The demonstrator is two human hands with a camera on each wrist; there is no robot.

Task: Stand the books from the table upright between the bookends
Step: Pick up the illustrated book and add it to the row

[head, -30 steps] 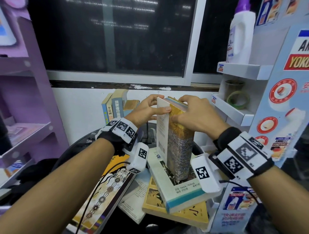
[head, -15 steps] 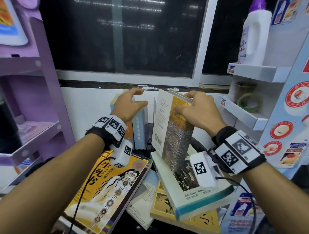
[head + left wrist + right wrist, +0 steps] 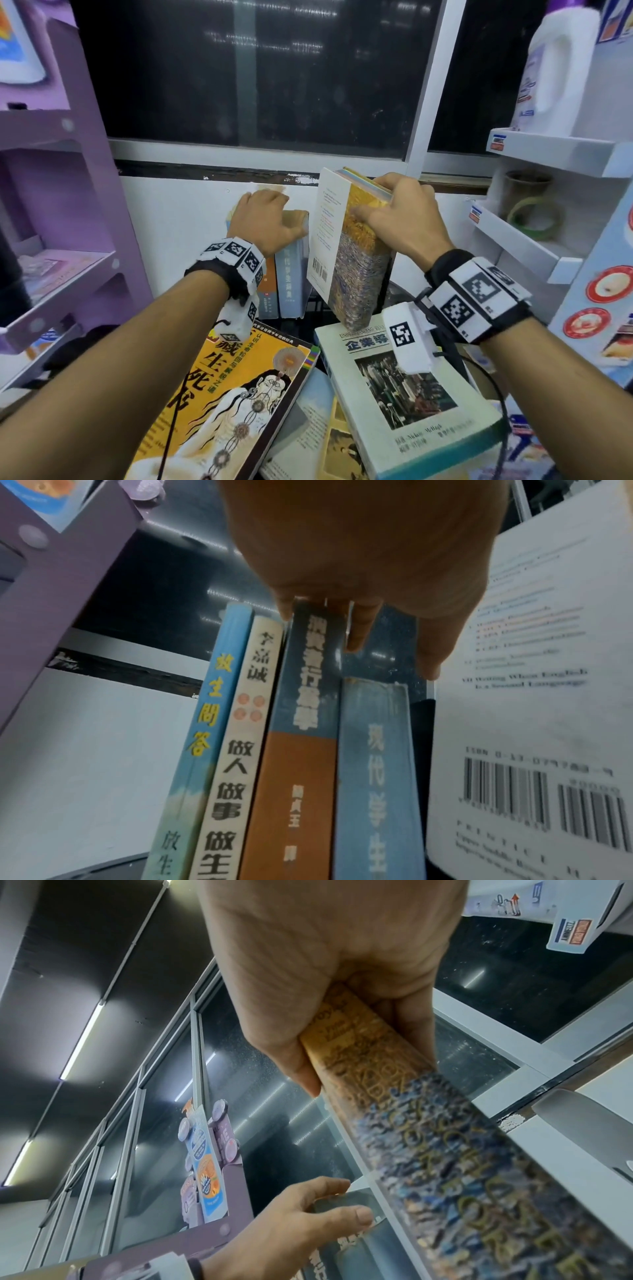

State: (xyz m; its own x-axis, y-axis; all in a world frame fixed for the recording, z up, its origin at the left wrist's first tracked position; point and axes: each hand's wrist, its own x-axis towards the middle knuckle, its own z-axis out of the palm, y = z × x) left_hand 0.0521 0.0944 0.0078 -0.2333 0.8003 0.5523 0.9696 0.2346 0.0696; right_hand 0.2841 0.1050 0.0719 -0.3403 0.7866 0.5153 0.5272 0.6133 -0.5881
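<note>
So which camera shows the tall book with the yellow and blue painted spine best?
The head view: the tall book with the yellow and blue painted spine shows whole, gripped at its top by the right hand. The right wrist view shows only its blurred spine; the left wrist view, only its white back cover.

left hand [image 3: 265,219] palm down, right hand [image 3: 400,219] gripping, both forearms extended
</note>
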